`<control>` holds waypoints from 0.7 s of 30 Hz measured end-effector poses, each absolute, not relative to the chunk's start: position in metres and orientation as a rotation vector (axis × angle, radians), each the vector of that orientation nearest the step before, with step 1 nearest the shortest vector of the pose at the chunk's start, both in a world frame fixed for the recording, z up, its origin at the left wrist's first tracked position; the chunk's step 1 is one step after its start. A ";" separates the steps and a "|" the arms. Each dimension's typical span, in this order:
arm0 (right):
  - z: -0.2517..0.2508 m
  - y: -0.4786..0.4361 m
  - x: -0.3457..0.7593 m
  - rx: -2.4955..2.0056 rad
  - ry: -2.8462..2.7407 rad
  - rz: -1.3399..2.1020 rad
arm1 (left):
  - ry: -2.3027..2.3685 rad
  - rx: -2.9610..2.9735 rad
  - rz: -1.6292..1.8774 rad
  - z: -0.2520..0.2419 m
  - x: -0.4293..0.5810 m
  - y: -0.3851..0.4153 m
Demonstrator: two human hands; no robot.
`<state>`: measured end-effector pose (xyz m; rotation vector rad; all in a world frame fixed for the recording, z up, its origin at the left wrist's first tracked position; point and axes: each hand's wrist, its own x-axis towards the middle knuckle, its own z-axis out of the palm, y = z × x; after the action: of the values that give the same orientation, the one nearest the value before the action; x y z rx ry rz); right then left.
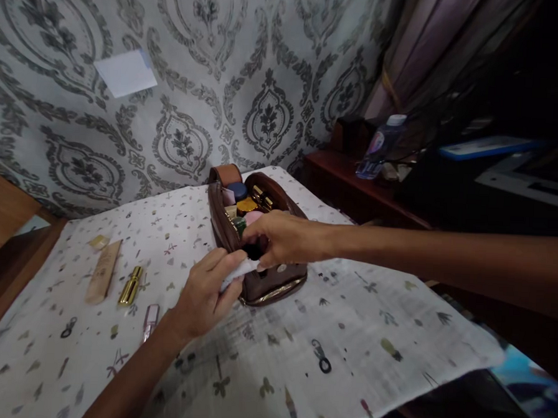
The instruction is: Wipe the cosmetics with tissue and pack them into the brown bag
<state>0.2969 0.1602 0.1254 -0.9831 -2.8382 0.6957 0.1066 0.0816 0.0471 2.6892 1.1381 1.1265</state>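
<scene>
A brown zippered pouch (275, 287) lies unzipped on the cloth, packed with small cosmetics. Among them show a blue round lid (237, 190), an amber jar (247, 205), gold-and-dark tubes (262, 199) and a pink round item (253, 217). My left hand (212, 290) is closed around a crumpled-looking white item (239, 273) at the pouch's near left edge; its kind is unclear. Over the opening, my right hand (289, 239) has its fingers curled down into the pouch, thumb by the white item's end. What those fingers grip is hidden.
Left on the patterned cloth (348, 325) lie a beige tube (104, 271), a gold lipstick-like tube (131, 286), a small clear-and-pink item (150, 321) and a yellowish packet (99, 242). A water bottle (378, 149) stands on a reddish wooden surface (332, 174). Patterned wall behind.
</scene>
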 end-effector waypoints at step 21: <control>0.105 0.187 0.301 -0.707 -2.736 1.164 | 1.140 2.719 1.139 0.049 0.106 0.081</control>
<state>0.3007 0.1870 0.1047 -0.7071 -2.7362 1.1640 0.1059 0.0808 0.0485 2.7186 1.1405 1.1394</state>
